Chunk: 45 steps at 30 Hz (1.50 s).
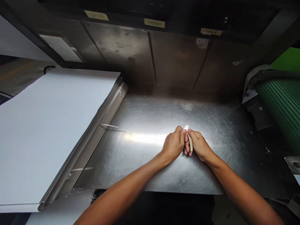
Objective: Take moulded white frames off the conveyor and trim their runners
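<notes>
A beige tool (190, 143) lies pinched between left hand (173, 144) and right hand (198, 145)

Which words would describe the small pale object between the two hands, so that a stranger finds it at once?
On the steel table, right of the white sheet stack, the left hand and right hand meet. Between them is a slim beige tool with a bright metal tip, the only thing held, and far smaller than its neighbours.

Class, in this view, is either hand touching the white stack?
No, the left hand and right hand are together above the steel table, apart from the white stack.
</notes>
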Available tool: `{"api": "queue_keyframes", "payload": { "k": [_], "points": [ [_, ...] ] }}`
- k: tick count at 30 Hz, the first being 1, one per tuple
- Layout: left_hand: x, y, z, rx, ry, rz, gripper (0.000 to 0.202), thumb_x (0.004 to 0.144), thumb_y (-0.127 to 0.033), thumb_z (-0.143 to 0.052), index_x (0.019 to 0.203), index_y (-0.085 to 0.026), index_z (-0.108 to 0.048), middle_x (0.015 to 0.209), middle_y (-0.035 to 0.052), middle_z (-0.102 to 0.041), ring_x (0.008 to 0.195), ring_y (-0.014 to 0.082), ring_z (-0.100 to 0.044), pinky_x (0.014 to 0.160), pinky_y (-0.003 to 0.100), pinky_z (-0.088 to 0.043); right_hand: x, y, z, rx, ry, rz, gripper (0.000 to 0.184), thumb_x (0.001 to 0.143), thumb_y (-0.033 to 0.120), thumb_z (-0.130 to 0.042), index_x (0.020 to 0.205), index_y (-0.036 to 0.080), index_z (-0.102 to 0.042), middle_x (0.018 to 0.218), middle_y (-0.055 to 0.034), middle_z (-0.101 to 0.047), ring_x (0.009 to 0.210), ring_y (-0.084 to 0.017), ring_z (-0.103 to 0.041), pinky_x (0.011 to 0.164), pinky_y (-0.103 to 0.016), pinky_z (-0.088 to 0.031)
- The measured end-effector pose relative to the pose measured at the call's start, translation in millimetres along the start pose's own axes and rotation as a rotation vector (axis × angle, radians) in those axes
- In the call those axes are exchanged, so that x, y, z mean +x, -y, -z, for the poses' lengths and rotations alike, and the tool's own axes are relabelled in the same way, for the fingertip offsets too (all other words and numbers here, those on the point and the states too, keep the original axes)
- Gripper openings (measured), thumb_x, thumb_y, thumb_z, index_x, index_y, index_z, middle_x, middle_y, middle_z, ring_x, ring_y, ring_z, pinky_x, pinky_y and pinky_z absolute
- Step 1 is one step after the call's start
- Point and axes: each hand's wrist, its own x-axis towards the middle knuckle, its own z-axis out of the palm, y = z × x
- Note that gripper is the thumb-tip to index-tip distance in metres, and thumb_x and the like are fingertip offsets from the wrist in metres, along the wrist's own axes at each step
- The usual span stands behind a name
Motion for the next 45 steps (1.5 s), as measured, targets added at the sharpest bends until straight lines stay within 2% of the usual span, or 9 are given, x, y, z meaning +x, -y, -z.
{"api": "queue_keyframes", "payload": {
  "k": [5,13,21,27,33,40,45],
  "points": [
    [-0.5,1.7,-3.4,0.018,-0.022,-0.004,0.032,0.122,-0.039,-0.038,0.097,-0.027,-0.055,0.066,-0.0028,-0.068,0.064,0.0219,-0.072,0.070,0.029,-0.051,-0.4,-2.7,-0.4,-0.078,0.001,0.005,0.058,0.102,0.082,-0.047,0.090,0.026,-0.054,0.055,-0.0042,-0.064,0.045,-0.026,-0.067,0.036,-0.025,-0.044],
    [-3.2,4.9,-8.1,0.081,-0.064,0.007,0.030,0.123,-0.041,-0.037,0.099,-0.028,-0.049,0.058,-0.0054,-0.058,0.061,0.0233,-0.065,0.068,0.031,-0.041,-2.1,-3.5,-4.5,-0.182,-0.024,0.049,0.063,0.108,0.080,-0.039,0.080,0.026,-0.054,0.061,-0.0071,-0.069,0.041,-0.021,-0.062,0.039,-0.026,-0.047],
    [-4.1,1.2,-9.3,0.138,-0.082,0.033,0.033,0.125,-0.042,-0.034,0.100,-0.028,-0.051,0.061,-0.0049,-0.060,0.066,0.0246,-0.069,0.069,0.032,-0.041,-4.5,-2.2,-7.0,-0.246,-0.041,0.101,0.070,0.111,0.077,-0.038,0.071,0.023,-0.059,0.060,-0.0089,-0.069,0.041,-0.019,-0.061,0.042,-0.027,-0.046],
    [-5.0,-0.2,-9.8,0.148,-0.098,0.041,0.029,0.125,-0.041,-0.035,0.104,-0.028,-0.051,0.059,-0.0053,-0.060,0.071,0.0269,-0.072,0.070,0.033,-0.040,-4.3,-7.8,-6.8,-0.249,-0.040,0.137,0.076,0.118,0.071,-0.036,0.067,0.022,-0.063,0.058,-0.0076,-0.066,0.043,-0.018,-0.061,0.046,-0.028,-0.047],
    [-5.5,0.8,-10.0,0.123,-0.095,0.043,0.030,0.124,-0.042,-0.035,0.102,-0.028,-0.050,0.057,-0.0071,-0.059,0.063,0.0236,-0.070,0.068,0.031,-0.040,-1.1,-21.2,-4.7,-0.177,-0.019,0.109,0.074,0.126,0.072,-0.045,0.078,0.020,-0.066,0.061,0.0023,-0.061,0.047,-0.014,-0.057,0.051,-0.025,-0.052],
    [-4.4,2.6,-11.4,0.067,-0.108,0.046,0.032,0.121,-0.048,-0.034,0.102,-0.028,-0.051,0.051,-0.0075,-0.058,0.054,0.0233,-0.067,0.063,0.030,-0.041,4.9,-29.4,-9.6,-0.109,-0.019,0.056,0.065,0.127,0.068,-0.050,0.091,0.017,-0.069,0.065,0.0046,-0.059,0.048,-0.013,-0.059,0.049,-0.023,-0.052],
    [-8.0,4.3,-11.5,-0.029,-0.141,0.017,0.032,0.113,-0.053,-0.041,0.096,-0.028,-0.052,0.050,-0.0048,-0.058,0.051,0.0260,-0.064,0.059,0.031,-0.040,5.9,-22.9,-13.1,-0.121,-0.037,0.024,0.062,0.127,0.063,-0.054,0.089,0.017,-0.068,0.066,0.0043,-0.059,0.052,-0.014,-0.061,0.052,-0.023,-0.054]
  ]
}}
